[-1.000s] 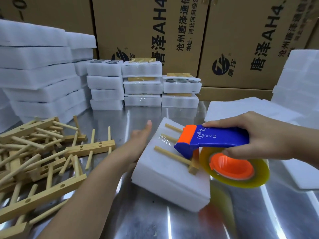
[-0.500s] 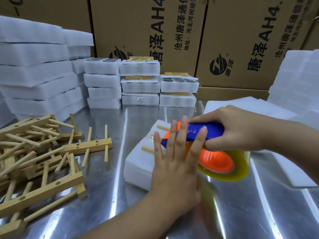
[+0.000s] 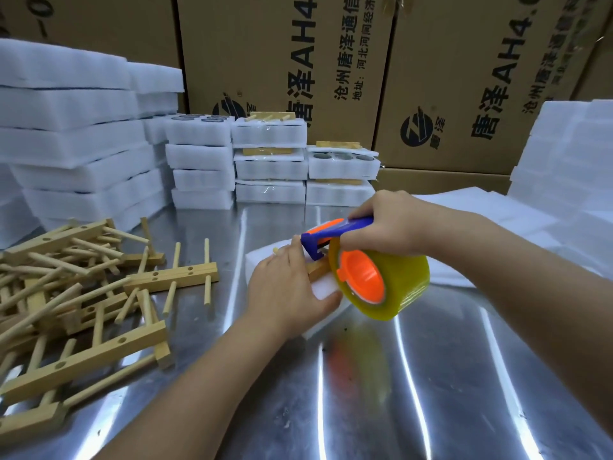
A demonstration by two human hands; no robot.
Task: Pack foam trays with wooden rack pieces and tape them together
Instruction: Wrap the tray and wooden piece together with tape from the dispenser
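A white foam tray [image 3: 260, 258] lies on the steel table [image 3: 365, 386], with a wooden rack piece [image 3: 316, 269] on top of it, mostly hidden. My left hand [image 3: 287, 292] presses flat on the tray and the wood, thumb along the tray's near edge. My right hand [image 3: 389, 224] grips the blue handle of a tape dispenser [image 3: 335, 232] with an orange guard. Its yellow tape roll [image 3: 394, 283] hangs over the tray's right end, and the blade end sits just above my left fingers.
A loose pile of wooden rack pieces [image 3: 83, 287] covers the table's left side. Taped foam packs [image 3: 270, 161] are stacked at the back, thick foam slabs [image 3: 66, 127] at the left and foam sheets [image 3: 564, 167] at the right. Cardboard boxes [image 3: 282, 61] form the back wall.
My left hand went from beside the tray to flat on top of it. The dispenser tilted down over the tray's right end, close to my left fingers.
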